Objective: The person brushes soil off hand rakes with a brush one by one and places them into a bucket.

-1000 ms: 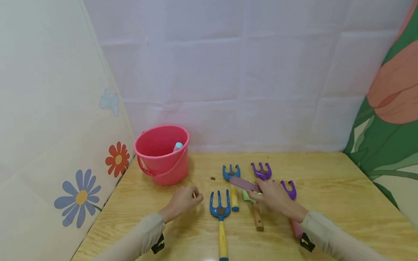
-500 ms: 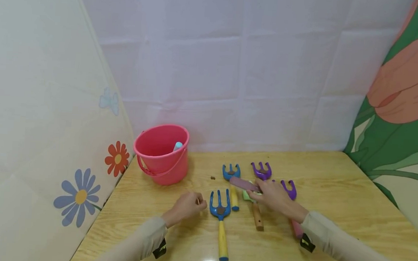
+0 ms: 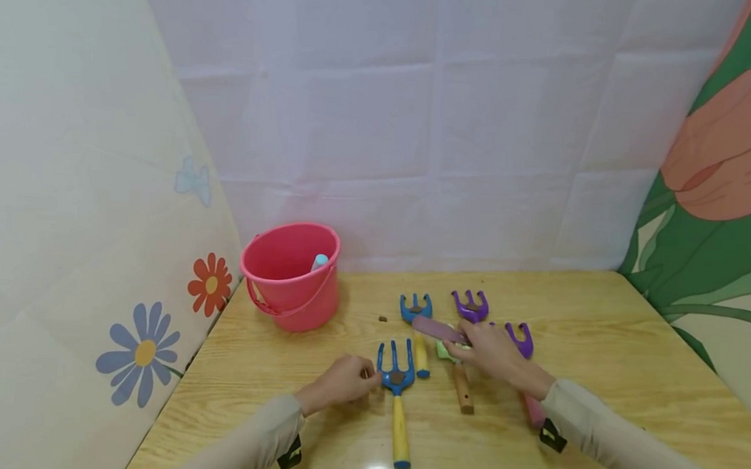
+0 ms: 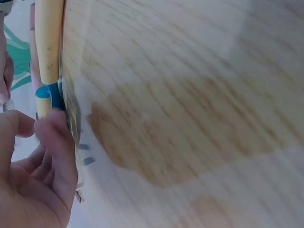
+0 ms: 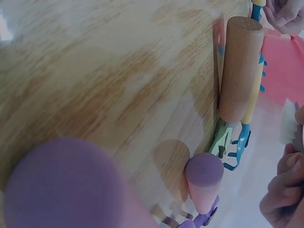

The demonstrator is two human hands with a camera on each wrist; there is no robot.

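My right hand (image 3: 493, 355) grips a brush (image 3: 435, 330) with a mauve back above the tools. Its white bristles (image 5: 288, 122) show in the right wrist view. My left hand (image 3: 346, 380), fingers loosely curled and holding nothing, is just left of the near blue hand fork (image 3: 401, 430), which has a yellow handle and a brown patch on its head. In the left wrist view a small gap parts thumb and forefinger. Under the brush lie a second blue fork (image 3: 416, 310) and a green-headed tool with a wooden handle (image 3: 463, 390), partly hidden.
A pink bucket (image 3: 306, 305) stands at the back left with a light-blue-tipped item (image 3: 320, 262) inside. Two purple forks lie right: one farther back (image 3: 472, 311), the other (image 3: 522, 342) partly under my right arm. A brown crumb (image 3: 382, 319) lies by the bucket.
My left hand has moved right and slightly nearer to me, up to the near blue fork's head. The right hand and brush have stayed almost still.
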